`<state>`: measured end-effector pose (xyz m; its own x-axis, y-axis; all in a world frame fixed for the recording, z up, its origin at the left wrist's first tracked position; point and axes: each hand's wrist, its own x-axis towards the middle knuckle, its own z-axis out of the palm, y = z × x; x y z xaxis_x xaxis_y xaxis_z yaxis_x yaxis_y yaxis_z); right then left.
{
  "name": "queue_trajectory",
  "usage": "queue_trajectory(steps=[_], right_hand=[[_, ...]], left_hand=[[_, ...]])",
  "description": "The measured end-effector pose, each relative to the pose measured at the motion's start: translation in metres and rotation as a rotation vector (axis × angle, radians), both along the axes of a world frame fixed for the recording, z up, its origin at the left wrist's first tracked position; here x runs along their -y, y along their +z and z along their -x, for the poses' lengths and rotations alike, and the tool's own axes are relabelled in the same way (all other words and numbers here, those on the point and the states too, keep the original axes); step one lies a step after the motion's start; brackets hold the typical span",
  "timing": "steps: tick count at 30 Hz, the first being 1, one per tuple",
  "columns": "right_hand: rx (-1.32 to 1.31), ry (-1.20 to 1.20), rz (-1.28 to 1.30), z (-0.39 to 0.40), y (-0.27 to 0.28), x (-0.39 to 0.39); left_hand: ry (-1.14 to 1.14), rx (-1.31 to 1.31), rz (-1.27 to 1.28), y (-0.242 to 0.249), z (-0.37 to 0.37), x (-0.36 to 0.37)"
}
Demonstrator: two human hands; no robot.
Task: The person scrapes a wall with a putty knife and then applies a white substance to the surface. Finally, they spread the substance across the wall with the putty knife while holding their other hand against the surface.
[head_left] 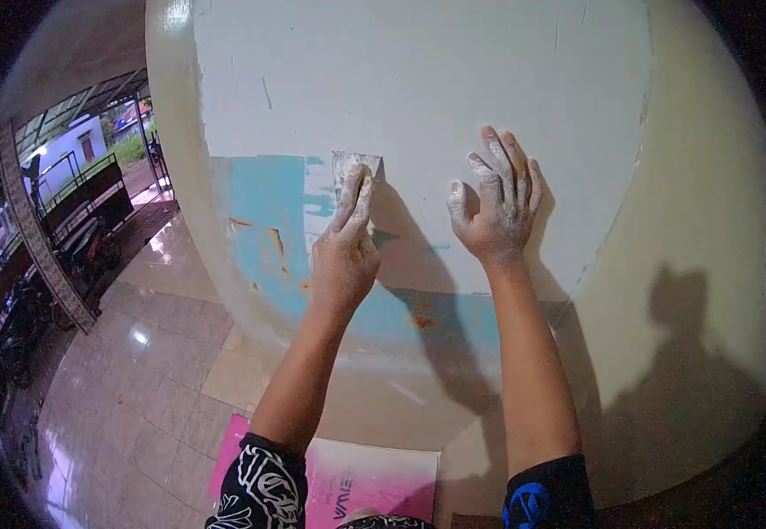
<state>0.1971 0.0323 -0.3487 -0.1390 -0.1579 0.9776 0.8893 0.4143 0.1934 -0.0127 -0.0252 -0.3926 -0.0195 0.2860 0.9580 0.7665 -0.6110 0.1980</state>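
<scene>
My left hand (pixel 347 242) is closed on a small flat scraper (pixel 345 167), two fingers stretched along its blade, which lies against the upright panel. White dust coats the fingers. My right hand (pixel 499 207) is held against the panel with its fingers spread and nothing in it, also dusty with white. White filler (pixel 418 79) covers the upper and middle part of the panel. Below and to the left shows a turquoise painted area (pixel 268 198) with rusty brown marks, partly streaked with white beside the scraper.
A pink and white box or sheet (pixel 374 476) lies on the floor below the panel. Tiled floor (pixel 145 361) stretches to the left. Beyond it are a pillar (pixel 52 229), a dark gate and parked motorcycles. Shadows fall across the panel and the wall at right.
</scene>
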Motion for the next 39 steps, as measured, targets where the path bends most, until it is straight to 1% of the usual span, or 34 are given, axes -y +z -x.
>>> queue_trajectory(steps=[1, 3, 5, 7, 8, 9, 11, 12, 16, 19, 20, 21, 23, 25, 26, 27, 29, 30, 32, 33, 34, 35, 37, 38, 39], right_hand=[[0.0, -0.002, 0.005, 0.0, 0.001, 0.0], [-0.005, 0.01, -0.014, 0.002, -0.001, -0.003], [-0.011, 0.003, 0.004, 0.002, -0.001, -0.002], [-0.001, 0.01, 0.014, 0.001, 0.0, 0.0], [-0.004, 0.006, 0.001, 0.0, 0.001, -0.001], [-0.007, 0.004, -0.007, 0.0, 0.001, -0.003], [0.004, -0.007, -0.013, 0.0, 0.0, -0.001], [0.008, -0.01, -0.005, 0.0, 0.0, 0.0], [-0.007, -0.019, -0.003, -0.002, 0.003, -0.001], [-0.012, 0.0, -0.009, -0.002, 0.003, 0.0], [-0.012, 0.007, -0.005, -0.002, 0.002, 0.0], [-0.011, 0.012, -0.004, -0.003, 0.002, 0.001], [-0.019, 0.004, -0.016, -0.004, 0.003, -0.001], [-0.015, -0.002, -0.011, -0.003, 0.001, 0.0], [-0.012, 0.003, -0.01, -0.002, 0.001, 0.0], [-0.008, 0.0, -0.009, -0.003, 0.0, 0.001], [0.0, -0.017, -0.002, -0.003, 0.001, 0.003], [0.001, -0.007, -0.011, -0.003, 0.0, 0.0], [-0.003, -0.001, -0.008, -0.003, 0.0, -0.003], [-0.008, 0.004, -0.003, -0.003, 0.0, -0.004], [0.0, -0.01, -0.009, -0.003, -0.001, -0.004], [0.002, -0.015, -0.002, -0.004, -0.002, -0.003], [-0.001, -0.007, 0.012, -0.002, 0.001, 0.0], [0.001, -0.009, 0.024, -0.003, 0.001, 0.001], [0.007, -0.007, 0.024, -0.003, 0.0, 0.001]], left_hand=[[-0.005, 0.0, 0.017, 0.002, 0.0, 0.001], [0.045, -0.078, -0.052, -0.021, 0.002, -0.007], [0.083, -0.082, -0.033, -0.026, 0.0, -0.016], [0.052, -0.068, 0.035, -0.003, -0.003, -0.002], [0.063, -0.073, 0.053, 0.001, -0.004, 0.0], [0.067, -0.078, 0.053, -0.002, -0.005, -0.002], [0.089, -0.113, -0.071, -0.017, -0.007, -0.008], [0.059, -0.107, -0.026, -0.02, -0.01, -0.003], [0.051, -0.094, 0.011, 0.007, -0.018, -0.007], [0.07, -0.095, 0.046, 0.0, -0.021, 0.002], [0.077, -0.1, -0.003, -0.018, -0.018, -0.005], [0.093, -0.072, 0.044, -0.029, -0.019, -0.004], [0.119, -0.128, -0.11, -0.035, -0.011, -0.023], [0.088, -0.079, -0.011, -0.004, -0.015, -0.008], [0.068, -0.075, -0.03, 0.006, -0.015, -0.006], [0.065, -0.071, -0.029, 0.006, -0.016, -0.003], [0.022, -0.012, 0.111, -0.003, -0.019, 0.007], [-0.018, 0.008, 0.151, -0.02, -0.017, 0.006], [0.016, -0.007, 0.187, -0.06, -0.017, 0.007], [0.051, -0.023, 0.227, -0.063, -0.018, 0.009], [0.0, 0.011, 0.196, -0.062, -0.018, 0.005], [-0.005, 0.012, 0.203, -0.059, -0.019, 0.0], [-0.011, 0.015, 0.188, -0.015, -0.025, 0.007], [0.072, -0.074, 0.035, -0.003, -0.023, 0.001], [0.073, -0.068, 0.034, -0.001, -0.023, -0.001]])
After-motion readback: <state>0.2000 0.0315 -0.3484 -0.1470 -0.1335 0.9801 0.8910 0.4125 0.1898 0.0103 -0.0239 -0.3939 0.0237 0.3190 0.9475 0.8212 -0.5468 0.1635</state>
